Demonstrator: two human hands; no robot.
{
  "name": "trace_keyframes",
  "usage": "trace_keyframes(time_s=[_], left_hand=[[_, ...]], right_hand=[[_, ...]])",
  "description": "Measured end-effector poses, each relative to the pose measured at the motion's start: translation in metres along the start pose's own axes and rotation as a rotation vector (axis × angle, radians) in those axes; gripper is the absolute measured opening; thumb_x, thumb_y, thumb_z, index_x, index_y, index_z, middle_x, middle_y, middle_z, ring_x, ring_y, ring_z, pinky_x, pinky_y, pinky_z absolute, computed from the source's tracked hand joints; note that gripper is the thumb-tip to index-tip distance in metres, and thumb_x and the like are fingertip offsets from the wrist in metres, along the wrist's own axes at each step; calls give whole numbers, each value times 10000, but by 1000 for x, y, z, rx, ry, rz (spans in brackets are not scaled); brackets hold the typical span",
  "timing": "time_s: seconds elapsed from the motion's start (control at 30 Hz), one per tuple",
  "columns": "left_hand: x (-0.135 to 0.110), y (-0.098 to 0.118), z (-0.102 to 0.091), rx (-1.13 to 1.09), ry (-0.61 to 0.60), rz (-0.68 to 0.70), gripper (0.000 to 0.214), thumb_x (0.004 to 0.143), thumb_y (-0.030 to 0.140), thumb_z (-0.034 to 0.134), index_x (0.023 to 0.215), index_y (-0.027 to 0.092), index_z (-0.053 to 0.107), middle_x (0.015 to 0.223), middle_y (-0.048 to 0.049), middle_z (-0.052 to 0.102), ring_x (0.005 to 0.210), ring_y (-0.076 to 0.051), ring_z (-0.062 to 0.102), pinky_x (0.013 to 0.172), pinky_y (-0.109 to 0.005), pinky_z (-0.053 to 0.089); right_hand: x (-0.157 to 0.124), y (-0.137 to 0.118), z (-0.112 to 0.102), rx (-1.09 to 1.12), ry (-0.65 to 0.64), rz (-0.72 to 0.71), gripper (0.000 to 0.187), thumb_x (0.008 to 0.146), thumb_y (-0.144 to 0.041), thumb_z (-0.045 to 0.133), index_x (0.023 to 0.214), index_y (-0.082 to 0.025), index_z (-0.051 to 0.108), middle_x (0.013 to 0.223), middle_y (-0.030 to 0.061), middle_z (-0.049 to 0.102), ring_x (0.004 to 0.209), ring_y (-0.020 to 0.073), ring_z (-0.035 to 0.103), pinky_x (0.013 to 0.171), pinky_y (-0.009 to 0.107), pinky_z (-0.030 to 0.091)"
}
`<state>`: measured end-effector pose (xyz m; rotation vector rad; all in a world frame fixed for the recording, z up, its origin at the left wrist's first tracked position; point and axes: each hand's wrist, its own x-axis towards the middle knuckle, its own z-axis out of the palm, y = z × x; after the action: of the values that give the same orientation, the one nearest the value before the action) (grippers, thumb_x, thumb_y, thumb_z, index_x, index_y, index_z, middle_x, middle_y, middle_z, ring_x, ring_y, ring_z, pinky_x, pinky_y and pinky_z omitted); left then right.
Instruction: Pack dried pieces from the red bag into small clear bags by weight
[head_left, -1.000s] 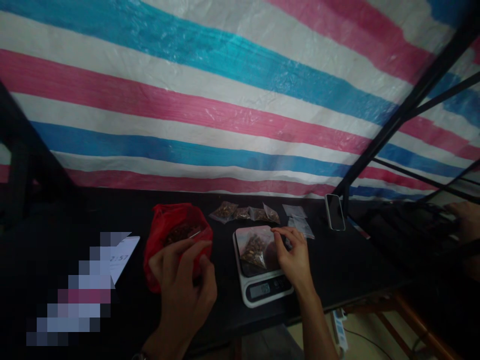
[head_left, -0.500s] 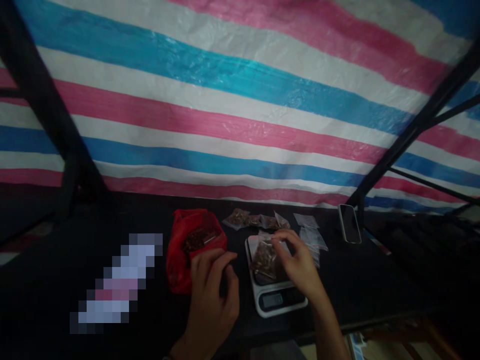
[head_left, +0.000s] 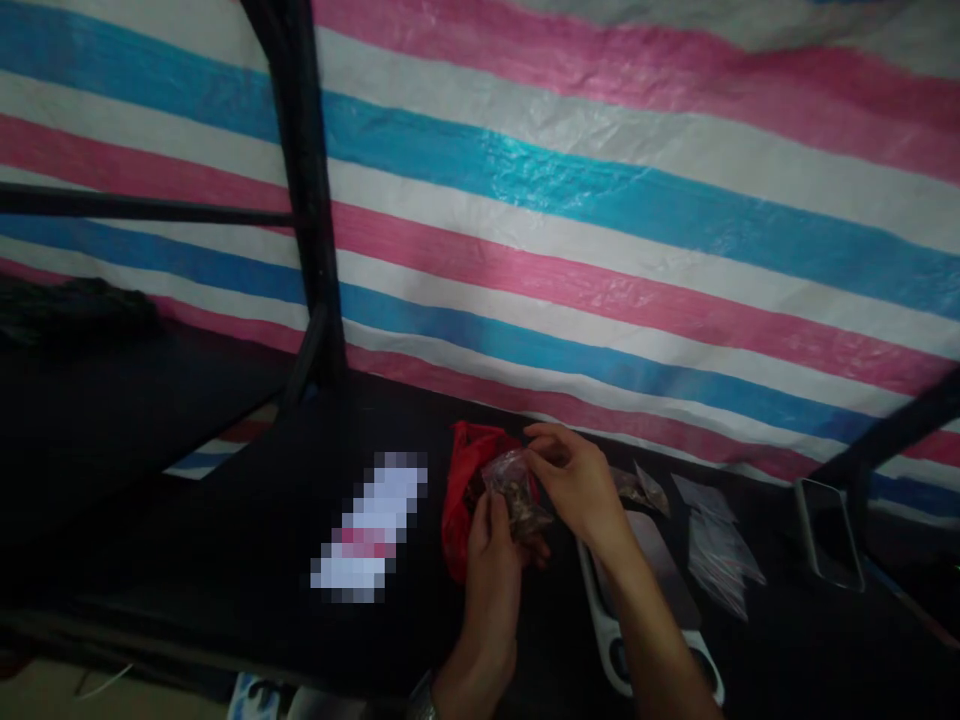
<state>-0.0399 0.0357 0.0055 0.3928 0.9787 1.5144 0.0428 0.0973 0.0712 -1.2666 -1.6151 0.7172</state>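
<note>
Both hands hold a small clear packet (head_left: 511, 488) of brown bits above the dark table, just right of a red plastic bag (head_left: 466, 482). My left hand (head_left: 491, 555) grips the packet from below, fingers closed on it. My right hand (head_left: 574, 480) pinches its top edge. A white kitchen scale (head_left: 660, 590) lies under my right forearm with nothing visible on its platform.
Filled packets (head_left: 643, 488) lie behind the scale. A pile of clear bags (head_left: 716, 545) sits to its right, and a phone (head_left: 829, 535) farther right. A blurred paper (head_left: 371, 525) lies left of the red bag. A black post (head_left: 304, 200) stands before the striped tarp.
My right hand lifted the packet off the scale and carried it left over the red bag. My left hand came up and took hold of it. The view swung left.
</note>
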Motion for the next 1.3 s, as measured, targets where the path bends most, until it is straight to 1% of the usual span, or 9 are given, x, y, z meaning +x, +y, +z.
trace_keyframes(time_s=[0.23, 0.4, 0.47, 0.57, 0.67, 0.77, 0.9, 1.13, 1.3], left_hand=[[-3, 7, -10, -106, -31, -111, 823, 632, 834, 785, 1055, 141, 651, 682, 2, 696, 521, -127, 602, 503, -251, 462], [-3, 4, -15, -57, -95, -128, 793, 678, 853, 740, 979, 123, 663, 686, -29, 694, 540, -134, 598, 517, -265, 460], [-3, 2, -16, -58, -97, -129, 793, 705, 827, 739, 1036, 112, 656, 711, -36, 702, 556, -140, 611, 526, -267, 466], [-3, 2, -16, -69, -90, -137, 791, 772, 743, 741, 1223, 108, 601, 744, -28, 717, 556, -139, 620, 536, -263, 474], [-3, 4, -13, -52, -86, -165, 718, 867, 640, 688, 1327, 107, 546, 703, -5, 698, 499, -131, 597, 506, -255, 455], [-4, 6, -7, -34, -68, -178, 676, 919, 581, 613, 1379, 95, 516, 628, 25, 655, 418, -123, 550, 446, -244, 412], [-4, 10, -2, 5, -60, -233, 726, 906, 589, 606, 1438, 108, 496, 572, 50, 624, 346, -126, 520, 393, -238, 380], [6, 10, -5, 10, -47, -228, 792, 895, 588, 609, 1509, 116, 441, 517, 62, 606, 297, -158, 538, 358, -231, 369], [10, 4, -6, -12, -4, -218, 730, 928, 560, 565, 1477, 91, 450, 497, 62, 592, 295, -158, 536, 353, -224, 362]], right_hand=[[-2, 3, 13, 15, -51, 84, 237, 695, -330, 702, 895, -218, 764, 755, 24, 758, 708, 218, 712, 672, 324, 527], [-3, -1, 14, -10, -90, 101, 254, 681, -317, 688, 902, -219, 763, 755, 27, 767, 700, 216, 712, 653, 320, 525], [-4, 0, 15, -8, -78, 104, 250, 680, -323, 700, 897, -217, 763, 765, 32, 769, 706, 216, 713, 658, 322, 530], [-5, 2, 14, 20, -68, 105, 253, 685, -348, 720, 896, -216, 765, 778, 35, 769, 711, 217, 714, 654, 322, 537], [-7, 3, 12, 56, -66, 119, 254, 689, -373, 730, 885, -215, 761, 789, 38, 768, 721, 218, 717, 648, 319, 542], [-8, 4, 9, 87, -82, 159, 264, 699, -401, 733, 882, -212, 753, 808, 45, 771, 701, 212, 707, 622, 315, 536], [-9, 7, 8, 73, -93, 154, 255, 710, -378, 748, 901, -209, 756, 804, 46, 772, 692, 207, 697, 591, 301, 516], [-7, 12, 13, 43, -127, 139, 201, 742, -276, 718, 925, -212, 770, 810, 35, 781, 724, 204, 724, 662, 310, 561], [-6, 14, 14, 44, -127, 106, 214, 741, -238, 700, 941, -210, 771, 782, 26, 770, 727, 201, 719, 684, 307, 557]])
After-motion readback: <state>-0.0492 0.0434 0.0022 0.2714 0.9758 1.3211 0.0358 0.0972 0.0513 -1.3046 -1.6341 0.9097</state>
